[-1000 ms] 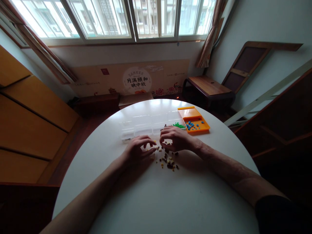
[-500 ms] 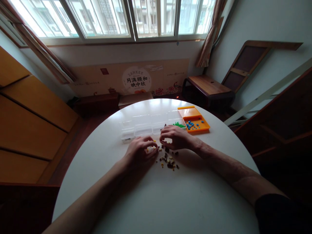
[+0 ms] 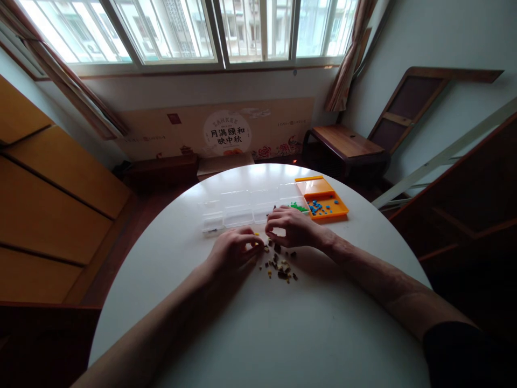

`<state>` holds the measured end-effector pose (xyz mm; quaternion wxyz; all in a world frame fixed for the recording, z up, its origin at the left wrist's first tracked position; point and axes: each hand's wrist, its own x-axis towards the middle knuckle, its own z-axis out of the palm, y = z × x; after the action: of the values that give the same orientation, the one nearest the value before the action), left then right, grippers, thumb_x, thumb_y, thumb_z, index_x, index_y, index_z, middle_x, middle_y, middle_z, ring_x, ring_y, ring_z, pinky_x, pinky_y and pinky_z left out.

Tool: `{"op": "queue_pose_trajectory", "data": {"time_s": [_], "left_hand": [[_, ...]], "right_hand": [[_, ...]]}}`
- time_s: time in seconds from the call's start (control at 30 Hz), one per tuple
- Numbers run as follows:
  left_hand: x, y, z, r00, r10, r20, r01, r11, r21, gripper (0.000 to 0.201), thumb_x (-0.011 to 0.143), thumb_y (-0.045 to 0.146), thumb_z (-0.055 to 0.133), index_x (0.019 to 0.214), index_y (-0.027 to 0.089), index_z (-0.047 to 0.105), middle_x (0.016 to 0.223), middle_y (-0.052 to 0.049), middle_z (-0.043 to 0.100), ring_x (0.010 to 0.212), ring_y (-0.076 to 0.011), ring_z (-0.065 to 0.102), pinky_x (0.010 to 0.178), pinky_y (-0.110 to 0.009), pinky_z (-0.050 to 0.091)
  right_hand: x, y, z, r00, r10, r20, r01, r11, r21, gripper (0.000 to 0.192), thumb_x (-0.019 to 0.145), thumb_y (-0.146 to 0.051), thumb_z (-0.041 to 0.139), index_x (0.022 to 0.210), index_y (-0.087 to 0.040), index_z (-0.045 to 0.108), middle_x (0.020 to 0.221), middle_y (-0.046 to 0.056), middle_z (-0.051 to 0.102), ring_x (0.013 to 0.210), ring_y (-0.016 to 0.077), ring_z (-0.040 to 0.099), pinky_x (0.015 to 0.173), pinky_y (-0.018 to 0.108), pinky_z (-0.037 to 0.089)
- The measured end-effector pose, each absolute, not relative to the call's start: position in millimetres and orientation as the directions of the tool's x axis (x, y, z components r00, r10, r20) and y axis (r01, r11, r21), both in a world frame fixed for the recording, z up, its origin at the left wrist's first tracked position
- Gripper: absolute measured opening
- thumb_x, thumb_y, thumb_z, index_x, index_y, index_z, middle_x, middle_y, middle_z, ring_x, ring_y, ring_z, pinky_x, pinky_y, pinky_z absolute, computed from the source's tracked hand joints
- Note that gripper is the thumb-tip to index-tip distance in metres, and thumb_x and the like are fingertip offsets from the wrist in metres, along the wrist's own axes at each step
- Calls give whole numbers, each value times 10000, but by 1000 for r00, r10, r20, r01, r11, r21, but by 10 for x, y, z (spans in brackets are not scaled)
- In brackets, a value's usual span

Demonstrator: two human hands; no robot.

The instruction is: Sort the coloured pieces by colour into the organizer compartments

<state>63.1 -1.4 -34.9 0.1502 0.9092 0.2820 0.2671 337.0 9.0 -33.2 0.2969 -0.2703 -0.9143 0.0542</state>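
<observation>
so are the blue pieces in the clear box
No, the blue pieces lie in the orange tray, beside the clear box.

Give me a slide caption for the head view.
Left hand and right hand pick through small dark and yellow pieces on round white table.

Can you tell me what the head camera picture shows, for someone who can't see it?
Two bare hands, left hand and right hand, rest over a pile of tiny beads on a round white table. Behind them sit a clear divided box and an orange tray.
</observation>
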Motion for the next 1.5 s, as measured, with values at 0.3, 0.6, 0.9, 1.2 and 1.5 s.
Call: {"op": "queue_pose_trajectory", "data": {"time_s": [0.3, 0.6, 0.9, 1.2, 1.5], "left_hand": [[668, 1, -384, 662, 573, 484, 447, -820, 359, 217, 1128, 313, 623, 1000, 201, 758, 934, -34, 734, 696, -127, 603, 711, -267, 464], [670, 9, -365, 593, 675, 439, 369, -713, 596, 192, 1119, 347, 658, 1044, 195, 749, 916, -16, 673, 717, -118, 600, 700, -247, 482], [679, 15, -341, 568, 701, 431, 349, -680, 645, 215, 1109, 355, 667, 1006, 196, 768, 882, -18, 672, 714, -124, 598, 676, -247, 481], [672, -36, -338, 660, 581, 476, 385, -806, 450, 133, 1038, 321, 739, 964, 220, 783, 892, -28, 723, 724, -139, 616, 751, -292, 507], [631, -34, -314, 793, 473, 384, 261, -833, 487, 183, 964, 434, 831, 916, 257, 827, 959, -54, 785, 835, -184, 714, 836, -325, 561]], "right_hand": [[3361, 35, -255, -695, 501, 515, 402, 865, -300, 134, 995, -357, 763, 1019, -230, 731, 952, 38, 768, 905, 217, 697, 945, 379, 504], [3338, 39, -277, -676, 482, 557, 414, 874, -254, 102, 1048, -286, 702, 961, -236, 718, 914, 25, 770, 863, 190, 689, 896, 354, 487], [3326, 28, -263, -659, 495, 566, 446, 863, -236, 101, 1063, -261, 669, 987, -236, 730, 929, 24, 775, 860, 187, 687, 894, 353, 488], [3416, 162, -321, -293, 727, 621, 738, 585, -336, 116, 1058, -245, 691, 953, -223, 734, 951, 47, 786, 923, 233, 662, 929, 392, 448], [3474, 180, -283, -478, 700, 530, 639, 691, -337, 65, 974, -180, 735, 929, -215, 767, 934, 42, 770, 869, 208, 635, 882, 365, 468]]}}
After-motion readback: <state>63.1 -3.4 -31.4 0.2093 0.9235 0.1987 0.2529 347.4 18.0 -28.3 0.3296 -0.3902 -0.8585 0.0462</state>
